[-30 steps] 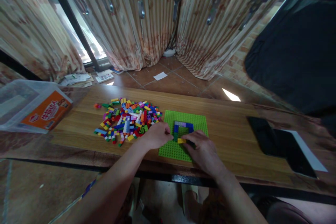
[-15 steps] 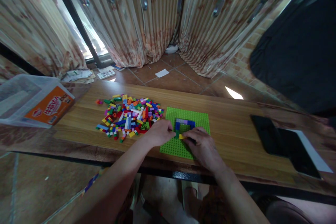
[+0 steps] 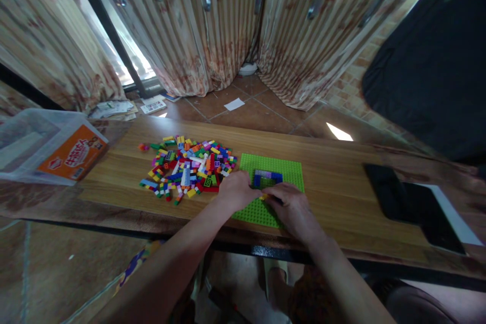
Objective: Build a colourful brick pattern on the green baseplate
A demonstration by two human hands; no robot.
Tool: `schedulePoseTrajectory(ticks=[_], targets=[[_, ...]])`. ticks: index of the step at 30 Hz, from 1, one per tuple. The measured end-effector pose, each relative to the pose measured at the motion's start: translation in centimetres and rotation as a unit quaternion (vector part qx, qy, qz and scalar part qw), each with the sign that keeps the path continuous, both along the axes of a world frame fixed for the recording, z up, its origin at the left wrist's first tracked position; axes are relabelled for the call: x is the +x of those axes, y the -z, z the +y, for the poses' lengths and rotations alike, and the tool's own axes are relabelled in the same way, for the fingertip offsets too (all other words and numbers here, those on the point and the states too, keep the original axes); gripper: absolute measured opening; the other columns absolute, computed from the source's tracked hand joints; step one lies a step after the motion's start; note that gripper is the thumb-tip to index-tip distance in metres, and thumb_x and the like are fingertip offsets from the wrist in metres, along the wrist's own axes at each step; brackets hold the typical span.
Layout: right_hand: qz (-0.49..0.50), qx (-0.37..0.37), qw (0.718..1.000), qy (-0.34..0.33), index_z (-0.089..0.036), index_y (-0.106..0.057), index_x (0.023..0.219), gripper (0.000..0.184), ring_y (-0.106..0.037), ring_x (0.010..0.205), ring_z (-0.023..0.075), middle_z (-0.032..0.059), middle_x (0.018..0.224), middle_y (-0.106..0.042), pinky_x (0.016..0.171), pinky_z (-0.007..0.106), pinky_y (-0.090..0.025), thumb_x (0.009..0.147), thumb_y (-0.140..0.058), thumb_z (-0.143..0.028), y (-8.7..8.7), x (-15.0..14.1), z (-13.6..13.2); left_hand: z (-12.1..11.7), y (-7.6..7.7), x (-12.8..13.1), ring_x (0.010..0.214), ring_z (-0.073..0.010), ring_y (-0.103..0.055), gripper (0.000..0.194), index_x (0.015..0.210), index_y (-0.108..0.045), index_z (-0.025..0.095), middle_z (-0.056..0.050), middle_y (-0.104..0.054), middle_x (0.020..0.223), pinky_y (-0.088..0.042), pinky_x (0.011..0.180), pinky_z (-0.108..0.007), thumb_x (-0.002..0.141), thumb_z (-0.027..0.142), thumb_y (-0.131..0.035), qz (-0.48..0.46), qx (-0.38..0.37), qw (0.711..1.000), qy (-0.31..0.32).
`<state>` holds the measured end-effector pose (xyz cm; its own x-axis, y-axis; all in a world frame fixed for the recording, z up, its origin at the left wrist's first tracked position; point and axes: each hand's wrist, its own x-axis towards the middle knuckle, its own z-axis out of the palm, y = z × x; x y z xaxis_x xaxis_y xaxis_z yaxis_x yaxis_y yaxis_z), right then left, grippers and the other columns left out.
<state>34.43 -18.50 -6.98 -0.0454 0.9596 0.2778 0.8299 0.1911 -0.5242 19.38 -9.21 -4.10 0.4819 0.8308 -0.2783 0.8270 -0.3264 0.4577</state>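
A green studded baseplate (image 3: 273, 161) lies on the table with a small rectangle of blue bricks (image 3: 276, 176) built on it. One lilac-grey stretch runs along the rectangle's far side. My right hand (image 3: 291, 207) is closed at the near side, its fingertips pinching a small yellow brick (image 3: 262, 197). From the left, my left hand (image 3: 237, 190) reaches in with fingers closed. Its fingertips meet those of my right hand beside the yellow brick; whatever they grip is hidden. The rectangle's near edge is mostly covered by both hands.
Left of the baseplate spreads a heap of loose coloured bricks (image 3: 186, 177). A clear plastic box (image 3: 34, 126) with an orange label stands at the table's far left. Dark flat devices (image 3: 391, 197) and a white sheet (image 3: 455, 212) lie on the right.
My left hand has moved slightly right, its fingertips now reaching the yellow brick and covering more of the rectangle's near left corner. My right hand stays almost in place.
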Motion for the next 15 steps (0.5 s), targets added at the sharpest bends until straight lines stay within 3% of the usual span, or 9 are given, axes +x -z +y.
schedulePoseTrajectory(ticks=[8, 12, 15], targets=[[0.014, 0.005, 0.999, 0.029, -0.025, -0.073, 0.095, 0.022, -0.069, 0.084, 0.0203, 0.004, 0.09, -0.076, 0.084, 0.038, -0.046, 0.08, -0.065, -0.011, 0.32, -0.62, -0.1, -0.27, -0.54, 0.82, 0.086, -0.0284, -0.064, 0.028, 0.085, -0.064, 0.015, -0.013, -0.07, 0.087, -0.047, 0.071, -0.035, 0.07, 0.039, -0.067, 0.019, -0.013, 1.0, -0.005], [0.029, 0.007, 0.998, 0.048, -0.024, -0.072, 0.099, 0.027, -0.069, 0.086, 0.022, 0.0053, 0.094, -0.076, 0.089, 0.044, -0.047, 0.077, -0.067, -0.01, 0.39, -0.82, -0.26, -0.4, -0.16, 0.63, 0.089, -0.0287, -0.065, 0.031, 0.09, -0.063, 0.016, -0.012, -0.069, 0.091, -0.047, 0.071, -0.035, 0.071, 0.04, -0.065, 0.004, -0.003, 1.0, 0.003], [0.081, -0.002, 0.995, 0.057, -0.025, -0.069, 0.11, 0.035, -0.068, 0.091, 0.0218, 0.0049, 0.098, -0.075, 0.087, 0.042, -0.051, 0.076, -0.069, -0.016, -0.02, -0.29, -0.68, -0.23, 0.2, 0.22, 0.089, -0.0273, -0.065, 0.031, 0.09, -0.062, 0.018, -0.01, -0.069, 0.091, -0.047, 0.071, -0.034, 0.072, 0.042, -0.066, -0.013, -0.008, 1.0, 0.003]])
